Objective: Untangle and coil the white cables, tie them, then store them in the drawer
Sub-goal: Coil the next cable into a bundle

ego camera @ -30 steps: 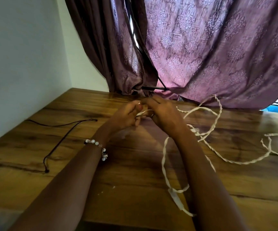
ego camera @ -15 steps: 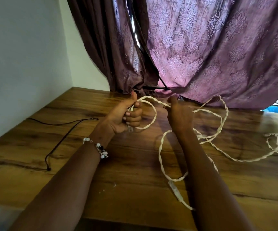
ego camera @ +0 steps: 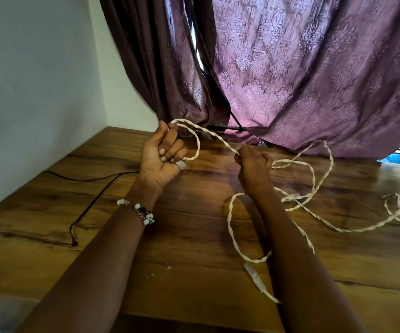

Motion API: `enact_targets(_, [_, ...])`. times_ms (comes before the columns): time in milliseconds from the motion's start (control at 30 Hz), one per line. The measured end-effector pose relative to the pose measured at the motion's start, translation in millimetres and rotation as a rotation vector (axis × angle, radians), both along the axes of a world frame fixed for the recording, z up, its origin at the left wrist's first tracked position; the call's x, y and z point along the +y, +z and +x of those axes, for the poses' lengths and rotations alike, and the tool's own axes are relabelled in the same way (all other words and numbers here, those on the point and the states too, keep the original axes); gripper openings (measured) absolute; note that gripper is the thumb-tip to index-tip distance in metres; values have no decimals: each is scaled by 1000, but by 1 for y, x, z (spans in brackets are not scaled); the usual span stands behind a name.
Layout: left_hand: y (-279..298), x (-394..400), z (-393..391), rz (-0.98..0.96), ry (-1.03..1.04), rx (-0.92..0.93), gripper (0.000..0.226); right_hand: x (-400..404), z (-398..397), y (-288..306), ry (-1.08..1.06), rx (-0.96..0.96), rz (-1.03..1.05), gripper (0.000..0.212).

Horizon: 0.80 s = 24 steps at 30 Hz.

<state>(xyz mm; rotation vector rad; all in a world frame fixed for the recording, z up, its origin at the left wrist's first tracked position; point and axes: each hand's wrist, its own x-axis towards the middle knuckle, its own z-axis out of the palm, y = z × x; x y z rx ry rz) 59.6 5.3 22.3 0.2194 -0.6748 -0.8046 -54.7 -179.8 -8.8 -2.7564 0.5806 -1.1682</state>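
Note:
A twisted white cable (ego camera: 314, 186) sprawls in loose loops over the wooden table (ego camera: 194, 248). My left hand (ego camera: 164, 156), palm up, grips one end of it with a small loop curling round the fingers. My right hand (ego camera: 254, 164) pinches the same cable a short way along, so a stretch runs taut between both hands above the table. A white connector (ego camera: 254, 276) on the cable lies near the front edge, beside my right forearm. The far loops trail off to the right.
A thin black cord (ego camera: 91, 203) lies on the left part of the table. Purple patterned curtains (ego camera: 290, 80) hang behind and touch the table's back edge. A white wall (ego camera: 38, 92) bounds the left side.
My hands have drawn apart, from touching to a hand's width between them. The left hand turned palm up with a loop formed round it, and the cable's slack on the table shifted.

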Motion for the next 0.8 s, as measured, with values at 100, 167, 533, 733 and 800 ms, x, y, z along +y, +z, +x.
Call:
enact_targets(100, [3, 0, -3, -51, 42, -8, 27, 10, 4, 1, 28, 51, -74, 20])
enact_targets(167, [6, 4, -3, -84, 52, -8, 26, 13, 6, 1, 22, 101, -60, 21])
enact_targets(533, [10, 6, 0, 94, 387, -11, 45, 17, 1, 3, -23, 497, -182, 56])
enact_targets(733, [7, -5, -8, 410, 714, -216, 36, 37, 2, 11, 158, 318, -489, 64])
enact_targets(800, [4, -9, -9, 416, 684, -277, 35, 34, 7, 7, 153, 218, -629, 39])
